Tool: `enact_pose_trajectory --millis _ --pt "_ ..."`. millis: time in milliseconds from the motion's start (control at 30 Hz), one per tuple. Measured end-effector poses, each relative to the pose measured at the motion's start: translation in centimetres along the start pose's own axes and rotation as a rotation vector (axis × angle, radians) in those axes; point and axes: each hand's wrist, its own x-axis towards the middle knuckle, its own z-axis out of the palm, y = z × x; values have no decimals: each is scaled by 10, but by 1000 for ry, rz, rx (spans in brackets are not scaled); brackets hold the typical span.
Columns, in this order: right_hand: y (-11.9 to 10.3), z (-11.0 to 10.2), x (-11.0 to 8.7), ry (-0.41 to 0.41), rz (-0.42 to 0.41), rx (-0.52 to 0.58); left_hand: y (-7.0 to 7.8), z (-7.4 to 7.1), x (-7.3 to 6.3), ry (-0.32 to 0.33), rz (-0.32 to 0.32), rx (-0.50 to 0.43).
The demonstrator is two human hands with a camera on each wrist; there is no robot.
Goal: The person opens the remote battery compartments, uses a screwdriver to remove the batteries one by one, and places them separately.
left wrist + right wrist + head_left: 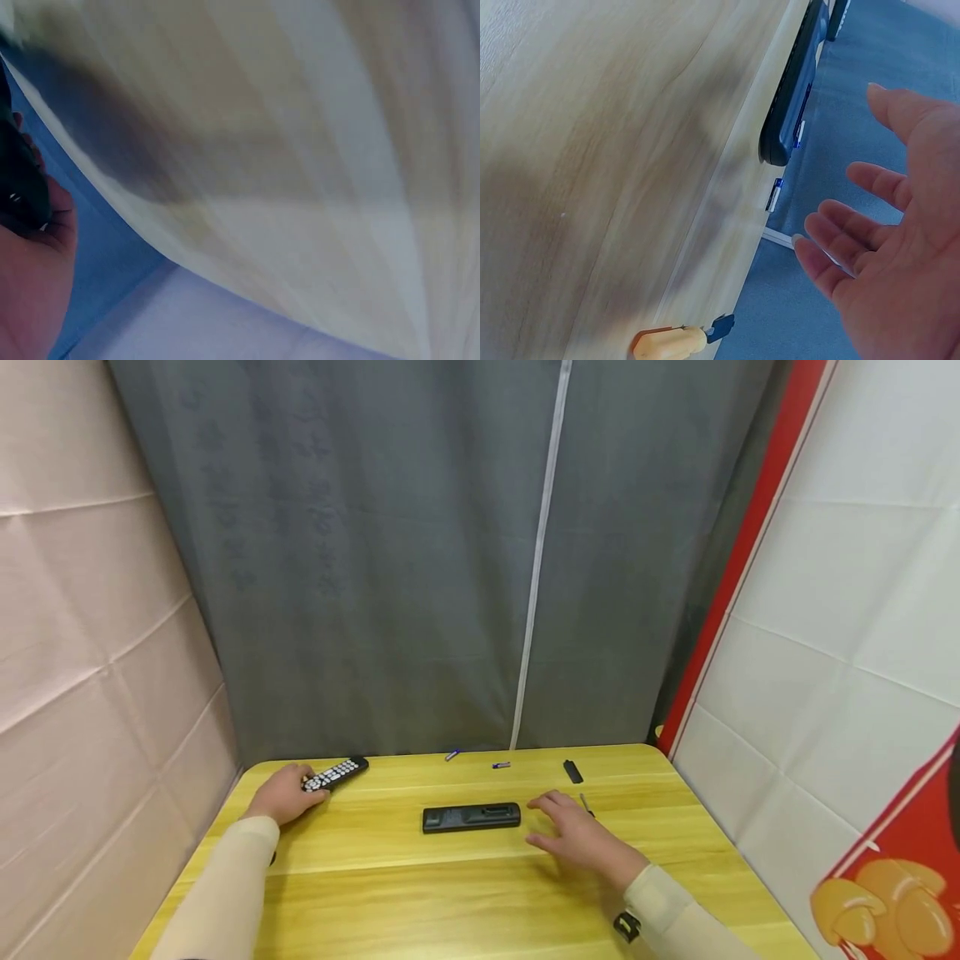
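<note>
Leftmost, a pale pinkish cloth wall (82, 610) is rising beside the yellow wood-grain surface (390, 902). Next to it, the left hand (281, 793) is gripping a long black plastic remote control with pale buttons (341, 772), which is lying buttons up and aslant near the far left corner, its far end pointing right. Behind, a dark grey cloth curtain (375, 568) is hanging along the far edge. Further right, a small blue-and-silver cylindrical battery (452, 755) is lying near that edge; nearer the person, a second black plastic remote control (442, 819) is lying back up, its battery compartment showing at its right end. Another small blue-and-silver battery (501, 765) is resting beyond that end. Just right of the second remote, the right hand (576, 835) is hovering with fingers loosely spread, holding nothing. Beyond it, a small flat black plastic cover (573, 771) is lying near a tool with a yellow-orange handle (667, 344), which the hand is partly hiding. Rightmost, a white-and-red cloth wall (840, 610) is standing.
</note>
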Motion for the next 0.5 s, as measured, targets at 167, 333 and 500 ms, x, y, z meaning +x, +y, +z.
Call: enact_pose_trajectory --millis 167,333,500 --pt "-1 0 2 2 -18 -10 10 9 -3 61 41 -16" --pt "-3 -2 6 -5 -18 -13 27 13 0 84 78 -22" --pt "-5 -5 11 -9 -21 -7 44 17 7 98 130 -8"
